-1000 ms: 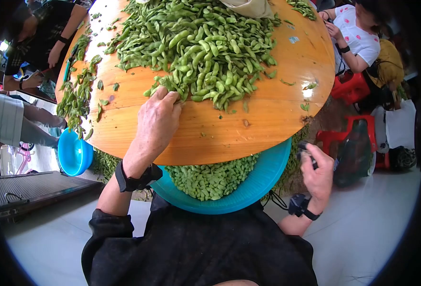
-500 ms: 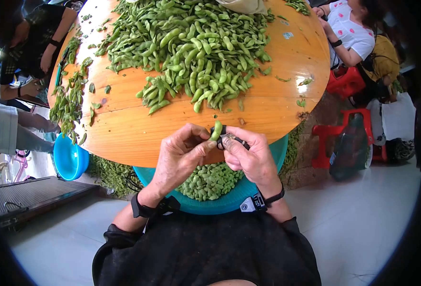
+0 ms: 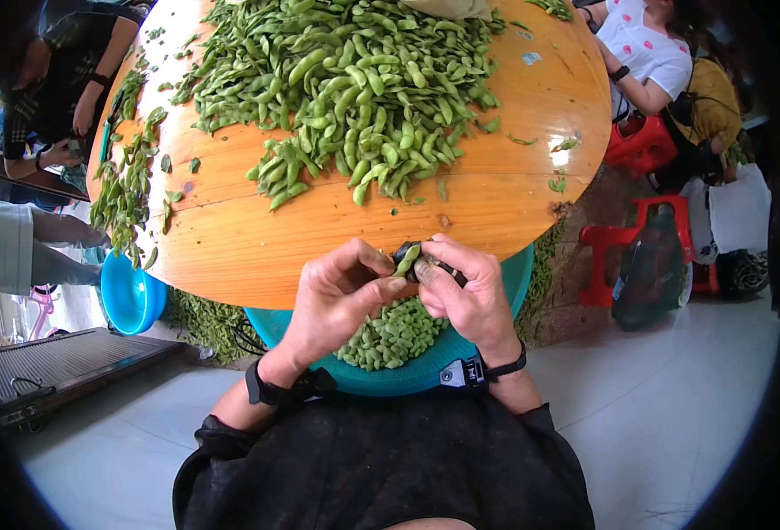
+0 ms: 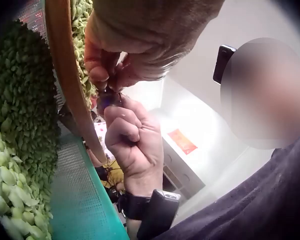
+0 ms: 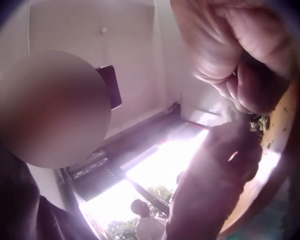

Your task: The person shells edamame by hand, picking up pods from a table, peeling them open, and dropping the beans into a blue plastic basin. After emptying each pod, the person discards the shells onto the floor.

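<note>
A green edamame pod point(image 3: 407, 260) is between my two hands, above the table's near edge. My left hand point(image 3: 337, 287) pinches its lower end between thumb and fingers. The thumb and forefinger of my right hand point(image 3: 471, 290) grip the pod from the other side. Something small and black point(image 3: 447, 272), partly hidden, shows at the right fingers. Below the hands, a blue-green basin point(image 3: 372, 380) holds shelled green beans point(image 3: 390, 340). In the left wrist view the fingertips of the left hand point(image 4: 140, 42) meet the curled right hand point(image 4: 135, 145).
A big heap of pods point(image 3: 346, 97) covers the far middle of the round wooden table point(image 3: 231, 252). Loose pods point(image 3: 129, 194) lie along its left side. A blue bowl point(image 3: 129, 296) is at the left, a red stool point(image 3: 597, 265) at the right. Other people sit around the table.
My left hand has come back from the heap with a pod, and my right hand has moved in from the right to meet it. Since half a second ago the pod has tilted between the fingers.
</note>
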`<state>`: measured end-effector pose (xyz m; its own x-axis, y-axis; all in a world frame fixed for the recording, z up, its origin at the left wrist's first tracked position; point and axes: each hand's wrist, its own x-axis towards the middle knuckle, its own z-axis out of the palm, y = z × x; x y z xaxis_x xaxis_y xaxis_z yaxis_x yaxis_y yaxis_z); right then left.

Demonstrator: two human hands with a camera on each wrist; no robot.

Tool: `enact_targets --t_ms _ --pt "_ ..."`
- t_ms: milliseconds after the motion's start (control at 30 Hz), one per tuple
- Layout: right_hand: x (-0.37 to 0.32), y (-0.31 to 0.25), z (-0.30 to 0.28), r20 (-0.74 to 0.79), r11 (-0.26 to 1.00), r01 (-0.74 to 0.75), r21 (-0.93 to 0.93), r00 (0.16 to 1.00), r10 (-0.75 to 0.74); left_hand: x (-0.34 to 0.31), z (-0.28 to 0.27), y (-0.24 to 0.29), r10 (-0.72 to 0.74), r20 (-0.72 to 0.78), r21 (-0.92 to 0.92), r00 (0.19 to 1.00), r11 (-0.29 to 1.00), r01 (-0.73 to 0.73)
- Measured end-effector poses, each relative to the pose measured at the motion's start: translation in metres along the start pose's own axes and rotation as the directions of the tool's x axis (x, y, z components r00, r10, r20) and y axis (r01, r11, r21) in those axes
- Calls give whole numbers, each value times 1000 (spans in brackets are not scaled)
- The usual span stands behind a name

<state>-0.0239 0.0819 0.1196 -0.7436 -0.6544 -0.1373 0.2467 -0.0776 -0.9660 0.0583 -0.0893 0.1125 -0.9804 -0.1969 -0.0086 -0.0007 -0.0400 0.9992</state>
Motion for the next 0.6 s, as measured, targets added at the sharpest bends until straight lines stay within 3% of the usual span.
enact_targets --t_ms 33,67,100,167,200,233,267,300,333,367,400,433,500,533,567,600 --pt "-1 1 -3 44 986 -36 160 999 29 0 0 -1 -221 93 -429 971 871 239" --pt "-3 2 -6 88 946 -75 316 995 49 1 1 -6 -191 191 -608 963 747 269" --pt "-4 5 -10 82 946 -74 317 995 50 1 2 -8 -193 197 -607 961 746 274" --pt "-3 11 -16 271 781 -251 571 956 109 0 4 -10 -131 355 -794 925 479 373" --pt "-2 7 -16 275 781 -254 571 955 109 2 0 -9 -102 407 -773 908 491 402" --pt "-3 1 -15 241 864 -240 443 960 143 3 -2 -5 -105 404 -773 909 493 400" --pt "-3 -1 -14 200 925 -227 304 965 171 4 -2 5 -214 338 -617 916 685 388" --pt "-3 0 -13 200 925 -227 304 965 172 4 -2 9 -300 246 -416 922 826 380" --pt "-2 3 -12 115 999 7 -34 993 -3 4 2 8 -259 144 -315 955 903 292" --pt "-2 5 -9 97 899 220 -380 975 -198 6 3 8 -258 144 -316 955 903 291" --pt "-4 -6 -4 106 846 216 -487 976 -188 9 3 10 -89 36 -39 995 995 90" --pt "-4 -9 -1 107 846 215 -488 977 -187 11 3 12 108 -18 258 994 961 -100" --pt "-4 -11 1 124 766 277 -580 960 -253 11 -1 17 34 22 190 999 981 -37" --pt "-4 -11 -1 124 766 276 -580 960 -252 11 -3 16 -105 75 -47 992 993 109" --pt "-5 -11 -4 183 795 279 -538 960 -213 11 -6 14 -225 159 -269 961 927 262" --pt "-6 -11 -7 243 824 278 -495 954 -176 12 -10 9 -226 159 -269 961 927 262"
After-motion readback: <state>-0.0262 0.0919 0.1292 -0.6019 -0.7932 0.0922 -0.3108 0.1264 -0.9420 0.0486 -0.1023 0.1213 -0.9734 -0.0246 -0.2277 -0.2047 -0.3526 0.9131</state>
